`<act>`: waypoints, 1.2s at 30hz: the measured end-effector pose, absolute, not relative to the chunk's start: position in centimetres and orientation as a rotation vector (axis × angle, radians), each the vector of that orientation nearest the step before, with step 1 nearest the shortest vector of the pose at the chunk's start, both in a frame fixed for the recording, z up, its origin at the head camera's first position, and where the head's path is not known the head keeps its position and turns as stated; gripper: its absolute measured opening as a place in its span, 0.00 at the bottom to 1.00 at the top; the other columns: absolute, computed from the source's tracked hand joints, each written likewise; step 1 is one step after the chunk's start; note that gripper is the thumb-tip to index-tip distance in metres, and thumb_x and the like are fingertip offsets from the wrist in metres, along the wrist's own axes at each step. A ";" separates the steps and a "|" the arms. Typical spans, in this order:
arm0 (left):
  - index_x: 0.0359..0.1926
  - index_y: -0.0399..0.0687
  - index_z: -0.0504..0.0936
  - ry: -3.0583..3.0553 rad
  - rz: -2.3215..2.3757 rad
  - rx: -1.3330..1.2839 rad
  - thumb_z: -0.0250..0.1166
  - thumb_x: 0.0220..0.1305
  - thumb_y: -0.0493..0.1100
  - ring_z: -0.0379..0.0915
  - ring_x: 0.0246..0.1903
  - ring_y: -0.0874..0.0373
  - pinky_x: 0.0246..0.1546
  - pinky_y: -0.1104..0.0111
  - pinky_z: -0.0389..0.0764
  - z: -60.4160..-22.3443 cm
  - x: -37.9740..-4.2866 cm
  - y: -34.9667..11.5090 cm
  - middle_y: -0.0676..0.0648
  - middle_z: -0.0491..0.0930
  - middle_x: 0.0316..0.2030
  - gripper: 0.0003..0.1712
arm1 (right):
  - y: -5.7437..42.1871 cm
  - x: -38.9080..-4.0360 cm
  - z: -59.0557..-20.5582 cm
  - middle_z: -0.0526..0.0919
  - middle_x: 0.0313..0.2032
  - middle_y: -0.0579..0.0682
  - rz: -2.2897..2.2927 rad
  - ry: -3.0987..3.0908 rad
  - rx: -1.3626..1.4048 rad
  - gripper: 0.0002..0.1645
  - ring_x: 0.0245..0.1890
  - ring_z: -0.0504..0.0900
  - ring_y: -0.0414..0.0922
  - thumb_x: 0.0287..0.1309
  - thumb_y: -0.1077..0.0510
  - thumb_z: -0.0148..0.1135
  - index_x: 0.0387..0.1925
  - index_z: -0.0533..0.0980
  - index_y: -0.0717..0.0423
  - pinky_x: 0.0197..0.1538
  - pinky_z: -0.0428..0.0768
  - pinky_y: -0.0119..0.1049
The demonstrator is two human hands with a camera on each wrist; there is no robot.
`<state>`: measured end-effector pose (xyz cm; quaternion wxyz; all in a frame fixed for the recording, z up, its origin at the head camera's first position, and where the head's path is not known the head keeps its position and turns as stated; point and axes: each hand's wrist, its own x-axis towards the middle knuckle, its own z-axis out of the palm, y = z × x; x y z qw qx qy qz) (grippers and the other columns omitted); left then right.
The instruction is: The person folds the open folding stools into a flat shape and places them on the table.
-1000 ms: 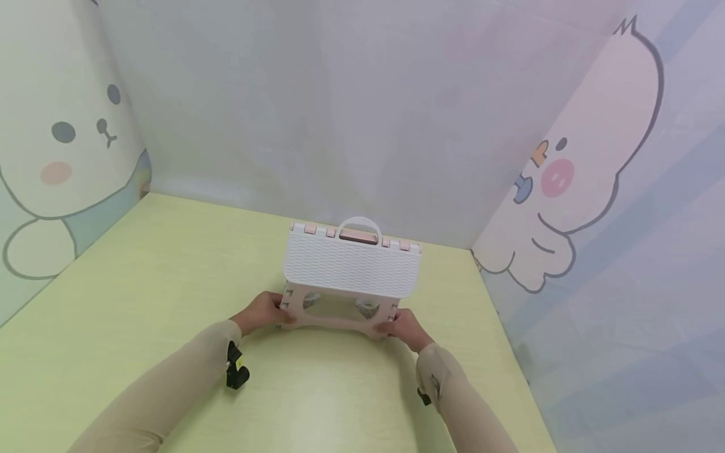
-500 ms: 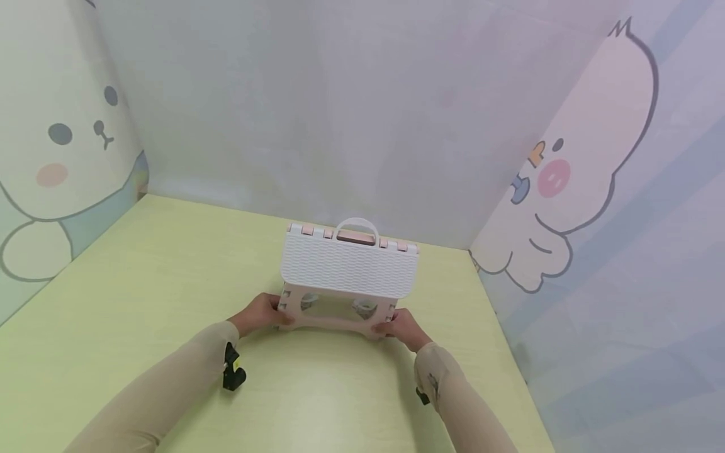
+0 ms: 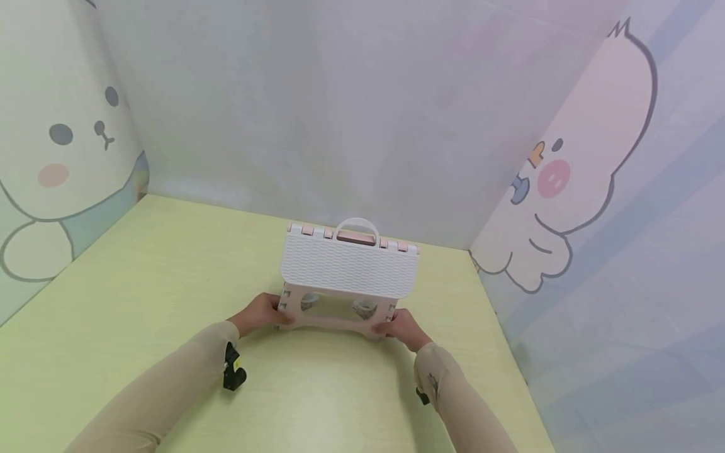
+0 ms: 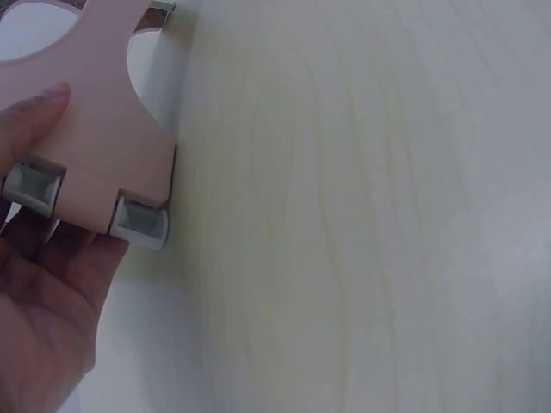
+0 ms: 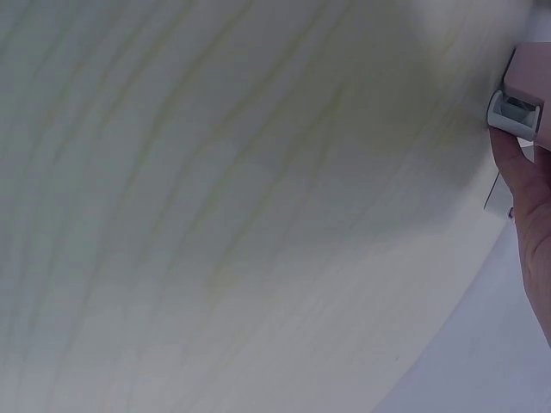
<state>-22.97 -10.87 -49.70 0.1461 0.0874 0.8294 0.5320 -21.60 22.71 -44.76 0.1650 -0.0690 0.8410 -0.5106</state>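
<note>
A folding step stool (image 3: pixel 348 261) with a white woven-textured top, pink leg panel and white carry handle stands on the table, its top panel sloping toward me. Its pink leg panel (image 4: pixel 108 103) has oval cutouts and grey-white hinge knuckles along the side. My left hand (image 3: pixel 260 313) grips that panel's lower left side, thumb on the front face and fingers behind the edge. On the opposite lower side, my right hand (image 3: pixel 404 328) holds the panel in a similar way. In the right wrist view, only part of the right hand (image 5: pixel 529 206) shows at the frame's edge.
The pale yellow wood-grain table (image 3: pixel 170 264) spreads around the stool. Behind it rises a grey-white wall covering (image 3: pixel 317 126), close to the stool. Printed cartoon animals (image 3: pixel 572 170) mark the side walls. A black wrist mount (image 3: pixel 233 368) sits on the left sleeve.
</note>
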 end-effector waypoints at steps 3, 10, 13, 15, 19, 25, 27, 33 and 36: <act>0.47 0.30 0.81 2.389 1.519 0.248 0.71 0.52 0.37 0.73 0.32 0.57 0.36 0.65 0.76 -49.6 -23.0 -10.9 0.41 0.84 0.40 0.22 | 22.7 -21.6 -44.8 0.85 0.37 0.55 -1.456 2.396 -0.194 0.19 0.31 0.78 0.38 0.47 0.66 0.67 0.42 0.78 0.74 0.38 0.78 0.38; 0.47 0.30 0.81 2.419 1.476 0.254 0.72 0.52 0.37 0.74 0.33 0.56 0.38 0.63 0.77 -49.4 -22.9 -10.9 0.40 0.84 0.40 0.21 | 22.8 -21.7 -45.0 0.85 0.39 0.56 -1.457 2.389 -0.190 0.20 0.32 0.78 0.39 0.47 0.66 0.68 0.43 0.78 0.74 0.40 0.79 0.41; 0.47 0.31 0.81 2.420 1.469 0.234 0.72 0.52 0.37 0.74 0.33 0.56 0.38 0.63 0.77 -49.5 -22.9 -10.9 0.40 0.84 0.41 0.21 | 22.8 -21.7 -45.1 0.85 0.39 0.57 -1.454 2.391 -0.191 0.21 0.32 0.78 0.39 0.47 0.66 0.68 0.44 0.78 0.74 0.41 0.79 0.44; 0.47 0.31 0.82 2.419 1.472 0.222 0.72 0.52 0.37 0.74 0.33 0.56 0.38 0.63 0.77 -49.6 -22.9 -10.8 0.40 0.84 0.40 0.21 | 22.8 -21.7 -45.1 0.85 0.39 0.57 -1.453 2.395 -0.194 0.21 0.32 0.78 0.39 0.47 0.66 0.68 0.44 0.78 0.74 0.41 0.79 0.45; 0.47 0.31 0.82 2.421 1.474 0.215 0.72 0.52 0.37 0.74 0.33 0.56 0.38 0.63 0.77 -49.7 -23.0 -10.8 0.41 0.84 0.41 0.21 | 22.8 -21.7 -45.1 0.85 0.40 0.57 -1.452 2.403 -0.199 0.21 0.32 0.78 0.39 0.47 0.66 0.68 0.44 0.78 0.74 0.40 0.79 0.42; 0.47 0.31 0.82 2.408 1.491 0.221 0.72 0.52 0.36 0.74 0.34 0.56 0.39 0.62 0.77 -49.6 -23.1 -10.7 0.40 0.84 0.42 0.21 | 22.8 -21.6 -45.0 0.84 0.42 0.60 -1.458 2.406 -0.225 0.22 0.34 0.79 0.40 0.48 0.66 0.68 0.46 0.76 0.75 0.39 0.79 0.40; 0.47 0.31 0.82 2.408 1.492 0.227 0.72 0.52 0.36 0.74 0.34 0.56 0.40 0.62 0.77 -49.6 -23.1 -10.7 0.40 0.84 0.42 0.21 | 22.8 -21.5 -44.8 0.84 0.43 0.60 -1.463 2.407 -0.222 0.22 0.35 0.79 0.40 0.48 0.66 0.68 0.46 0.76 0.75 0.40 0.80 0.41; 0.48 0.31 0.82 2.417 1.489 0.228 0.72 0.52 0.37 0.75 0.35 0.55 0.40 0.61 0.77 -49.6 -23.1 -10.8 0.40 0.83 0.42 0.22 | 22.6 -21.6 -44.8 0.84 0.43 0.60 -1.461 2.407 -0.198 0.21 0.35 0.79 0.41 0.49 0.67 0.67 0.45 0.77 0.75 0.41 0.80 0.42; 0.48 0.31 0.81 2.416 1.492 0.226 0.72 0.52 0.37 0.75 0.35 0.55 0.40 0.62 0.77 -49.8 -23.2 -10.8 0.40 0.83 0.43 0.22 | 22.8 -21.8 -45.2 0.84 0.42 0.60 -1.461 2.407 -0.222 0.21 0.36 0.80 0.42 0.48 0.68 0.67 0.45 0.77 0.75 0.40 0.80 0.42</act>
